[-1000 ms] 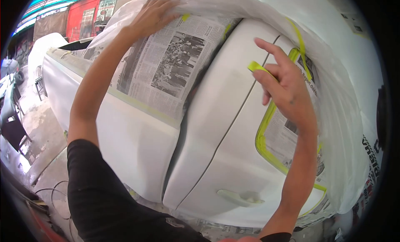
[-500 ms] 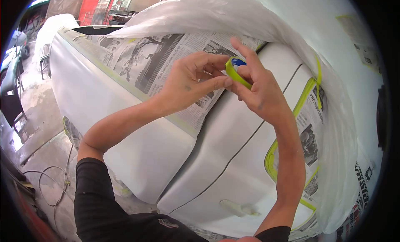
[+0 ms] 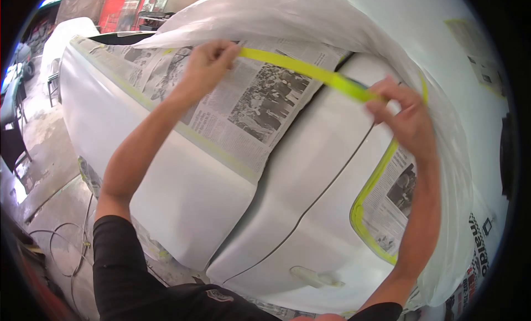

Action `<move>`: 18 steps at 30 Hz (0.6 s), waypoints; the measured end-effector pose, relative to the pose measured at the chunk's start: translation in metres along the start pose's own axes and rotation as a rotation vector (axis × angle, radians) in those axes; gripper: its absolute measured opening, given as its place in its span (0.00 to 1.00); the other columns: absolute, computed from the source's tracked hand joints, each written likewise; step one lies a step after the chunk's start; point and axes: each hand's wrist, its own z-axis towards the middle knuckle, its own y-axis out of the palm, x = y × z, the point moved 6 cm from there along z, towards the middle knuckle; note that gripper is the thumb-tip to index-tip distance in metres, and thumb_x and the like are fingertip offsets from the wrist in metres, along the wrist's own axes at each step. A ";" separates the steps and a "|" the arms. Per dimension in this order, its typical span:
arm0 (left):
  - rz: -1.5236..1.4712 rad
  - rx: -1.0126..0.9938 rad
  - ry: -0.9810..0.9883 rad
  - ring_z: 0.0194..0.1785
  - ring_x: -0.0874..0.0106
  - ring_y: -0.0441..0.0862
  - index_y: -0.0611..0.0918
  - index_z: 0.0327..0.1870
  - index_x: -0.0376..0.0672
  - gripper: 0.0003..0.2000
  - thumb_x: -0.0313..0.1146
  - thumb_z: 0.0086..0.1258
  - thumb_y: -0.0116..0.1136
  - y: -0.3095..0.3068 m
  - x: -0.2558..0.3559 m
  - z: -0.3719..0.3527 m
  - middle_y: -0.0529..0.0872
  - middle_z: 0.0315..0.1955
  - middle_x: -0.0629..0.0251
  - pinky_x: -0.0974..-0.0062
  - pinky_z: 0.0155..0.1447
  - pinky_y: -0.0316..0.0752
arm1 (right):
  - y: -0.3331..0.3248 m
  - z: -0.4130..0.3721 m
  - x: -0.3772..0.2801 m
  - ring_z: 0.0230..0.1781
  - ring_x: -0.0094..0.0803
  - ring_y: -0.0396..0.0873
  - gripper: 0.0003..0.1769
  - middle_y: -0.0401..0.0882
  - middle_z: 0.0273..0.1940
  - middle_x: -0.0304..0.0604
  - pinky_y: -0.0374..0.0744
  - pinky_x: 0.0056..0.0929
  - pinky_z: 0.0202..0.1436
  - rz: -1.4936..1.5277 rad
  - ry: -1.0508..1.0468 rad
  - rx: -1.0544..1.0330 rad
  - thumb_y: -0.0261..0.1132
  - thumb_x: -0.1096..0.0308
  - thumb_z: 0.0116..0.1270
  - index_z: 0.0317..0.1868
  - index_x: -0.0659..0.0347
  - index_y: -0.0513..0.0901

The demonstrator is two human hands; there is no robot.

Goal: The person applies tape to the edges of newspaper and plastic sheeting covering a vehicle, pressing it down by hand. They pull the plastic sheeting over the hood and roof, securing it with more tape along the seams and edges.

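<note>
A: Risk entry for this moment?

B: The tape strip (image 3: 298, 69) hangs taut in the air between the left hand (image 3: 206, 60) and the right hand (image 3: 406, 119), above the newspaper (image 3: 260, 108) that covers the window. Judgement: if either end sags, the adhesive side may catch the paper crooked or fold onto itself. Too hard a pull could snap it or lift the paper's edge. The loose plastic sheet (image 3: 287, 14) lies just above and could stick to it.

A: Finger state?

B: Left fingertips are pinched together on the strip's end and rest against the paper. Right fingers are curled and clamped on the other end. The hand hides any roll.

A: Appearance of the strip?

B: Narrow, bright yellow-green, straight, with no visible twist. It slopes down towards the right. The same colour edges the paper on the door window (image 3: 365, 199).
</note>
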 end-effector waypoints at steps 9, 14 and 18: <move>0.155 0.020 0.089 0.28 0.84 0.73 0.85 0.37 0.33 0.11 0.35 0.71 0.64 0.026 0.032 -0.024 0.82 0.23 0.70 0.80 0.34 0.70 | -0.095 0.066 0.069 0.28 0.40 0.73 0.30 0.71 0.20 0.40 0.53 0.66 0.76 -0.984 -0.005 0.373 0.67 0.41 0.67 0.25 0.63 0.78; 0.164 0.078 0.122 0.28 0.84 0.74 0.85 0.37 0.33 0.11 0.34 0.71 0.64 0.019 0.028 -0.019 0.82 0.23 0.71 0.80 0.32 0.70 | -0.108 0.083 0.021 0.37 0.35 0.78 0.26 0.77 0.25 0.41 0.63 0.42 0.74 -1.319 0.066 0.415 0.63 0.44 0.73 0.33 0.62 0.82; 0.147 0.056 0.160 0.27 0.84 0.74 0.86 0.37 0.34 0.10 0.35 0.70 0.65 0.025 0.031 -0.014 0.83 0.23 0.70 0.81 0.32 0.70 | -0.115 0.106 0.014 0.43 0.49 0.83 0.25 0.86 0.38 0.59 0.67 0.51 0.73 -0.937 -0.092 0.520 0.76 0.47 0.50 0.31 0.64 0.88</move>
